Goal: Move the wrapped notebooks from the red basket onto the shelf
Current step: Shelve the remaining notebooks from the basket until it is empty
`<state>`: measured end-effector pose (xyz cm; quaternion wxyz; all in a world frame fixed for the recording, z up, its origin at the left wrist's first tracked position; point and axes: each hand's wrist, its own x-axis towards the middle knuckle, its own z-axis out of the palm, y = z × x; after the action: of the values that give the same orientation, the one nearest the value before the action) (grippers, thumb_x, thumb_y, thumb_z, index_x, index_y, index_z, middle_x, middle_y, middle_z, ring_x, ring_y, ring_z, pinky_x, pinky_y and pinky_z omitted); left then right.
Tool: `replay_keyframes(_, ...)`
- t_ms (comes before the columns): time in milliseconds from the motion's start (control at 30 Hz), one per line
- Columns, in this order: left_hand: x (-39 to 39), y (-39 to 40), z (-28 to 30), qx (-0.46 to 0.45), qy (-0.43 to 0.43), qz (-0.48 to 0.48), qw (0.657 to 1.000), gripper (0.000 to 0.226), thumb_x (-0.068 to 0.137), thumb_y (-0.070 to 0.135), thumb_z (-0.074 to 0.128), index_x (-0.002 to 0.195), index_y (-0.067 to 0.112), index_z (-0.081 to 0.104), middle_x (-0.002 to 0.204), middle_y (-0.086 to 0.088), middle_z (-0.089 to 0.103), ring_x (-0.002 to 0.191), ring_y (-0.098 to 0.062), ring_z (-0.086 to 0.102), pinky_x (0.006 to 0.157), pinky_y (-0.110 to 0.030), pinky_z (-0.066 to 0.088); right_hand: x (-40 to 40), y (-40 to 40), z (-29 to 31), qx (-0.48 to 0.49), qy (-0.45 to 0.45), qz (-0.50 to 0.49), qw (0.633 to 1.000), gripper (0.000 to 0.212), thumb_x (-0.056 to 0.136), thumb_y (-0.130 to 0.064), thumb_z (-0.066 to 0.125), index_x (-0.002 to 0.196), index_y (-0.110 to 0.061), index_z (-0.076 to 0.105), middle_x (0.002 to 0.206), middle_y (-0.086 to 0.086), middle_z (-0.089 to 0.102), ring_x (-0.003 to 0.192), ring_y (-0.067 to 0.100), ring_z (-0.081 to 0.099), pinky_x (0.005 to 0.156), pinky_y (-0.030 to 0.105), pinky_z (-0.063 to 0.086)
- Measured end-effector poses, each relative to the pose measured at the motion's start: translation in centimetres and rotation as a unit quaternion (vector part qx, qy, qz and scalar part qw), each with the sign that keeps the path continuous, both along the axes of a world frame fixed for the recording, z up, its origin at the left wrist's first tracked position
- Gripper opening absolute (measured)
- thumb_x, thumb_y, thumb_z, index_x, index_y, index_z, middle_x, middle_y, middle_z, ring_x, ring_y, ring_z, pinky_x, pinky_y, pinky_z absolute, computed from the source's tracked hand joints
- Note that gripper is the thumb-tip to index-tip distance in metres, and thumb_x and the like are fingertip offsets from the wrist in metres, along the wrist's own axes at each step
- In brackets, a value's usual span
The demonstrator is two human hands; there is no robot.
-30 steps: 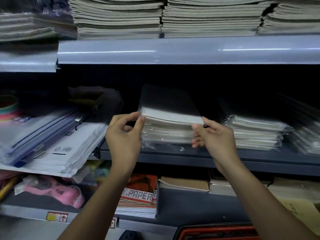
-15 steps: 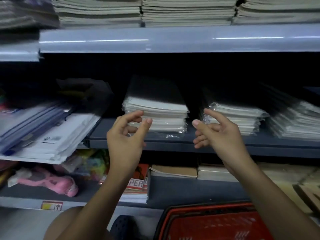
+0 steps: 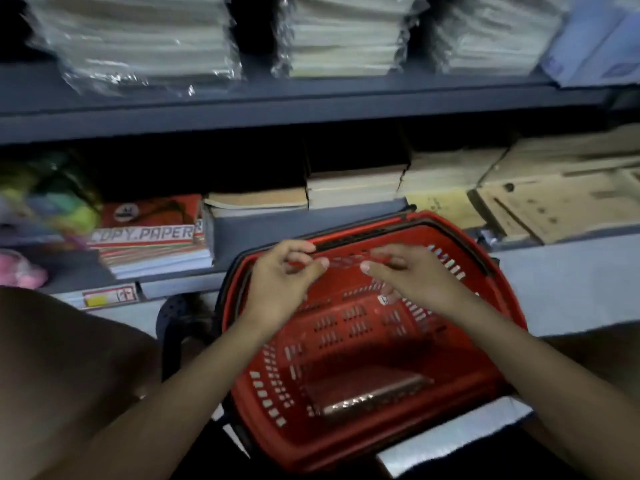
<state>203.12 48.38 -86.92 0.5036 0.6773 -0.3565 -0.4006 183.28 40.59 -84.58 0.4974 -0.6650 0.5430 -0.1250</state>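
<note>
Neither grip holds anything: the left hand point(image 3: 277, 285) and right hand point(image 3: 412, 275) hover with loosely curled fingers above the red slotted plastic basket point(image 3: 460, 407). One clear-wrapped notebook point(image 3: 367, 393) lies at its near end. Far above, wrapped notebook stacks point(image 3: 149, 39) fill the grey metal shelf point(image 3: 277, 102).

The red basket point(image 3: 450, 393) is moulded plastic with slotted walls and a dull sheen. The wrapped notebook point(image 3: 370, 393) inside it glints under clear glossy film. The far notebook stacks point(image 3: 149, 39) carry crinkled shiny plastic wrap. The shelf point(image 3: 311, 109) looks like matt grey painted metal. The right folders point(image 3: 554, 202) are matt brown card.
</note>
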Motion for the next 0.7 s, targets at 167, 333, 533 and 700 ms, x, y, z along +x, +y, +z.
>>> replay_keyframes(167,-3.2,2.2,-8.9,0.243,0.056,-0.055,0.967,0.018,0.081,0.013,0.081,0.086,0.018,0.064,0.087,-0.003,0.064,0.053,-0.007,0.055,0.041,-0.022,0.05,-3.1,0.6,-7.0,0.087,0.128,0.009,0.988,0.039,0.088,-0.034,0.073,0.116,-0.007,0.07,0.082,0.016,0.07,0.065,0.024,0.066,0.064,0.039,0.062)
replay_keyframes(333,-4.1,5.1,-11.8,0.388,-0.062,-0.196,0.898,0.023,0.078,0.014,0.081,0.07,0.019,0.061,0.058,0.0,0.06,0.04,-0.007,0.053,0.036,-0.017,0.045,-3.5,1.7,-9.6,0.134,0.271,0.144,0.942,0.053,0.083,-0.05,0.074,0.122,-0.016,0.064,0.108,0.006,0.068,0.086,0.022,0.069,0.071,0.032,0.058)
replay_keyframes(533,-5.1,6.3,-11.1,0.465,-0.147,-0.288,0.824,0.025,0.082,0.027,0.062,0.097,0.009,0.07,0.088,-0.008,0.074,0.059,-0.015,0.06,0.041,-0.018,0.041,-2.7,3.4,-9.5,0.156,0.37,0.214,0.891,0.045,0.081,-0.035,0.074,0.115,-0.006,0.07,0.115,0.013,0.072,0.1,0.023,0.069,0.072,0.021,0.042)
replay_keyframes(700,-4.7,6.1,-10.9,0.485,0.009,-0.185,0.854,0.017,0.087,0.007,0.063,0.104,0.008,0.062,0.075,-0.002,0.058,0.062,-0.011,0.058,0.044,-0.02,0.05,-2.3,3.7,-9.6,0.139,0.383,0.169,0.897,0.038,0.075,-0.033,0.079,0.103,-0.009,0.071,0.105,0.01,0.074,0.099,0.022,0.072,0.068,0.019,0.045)
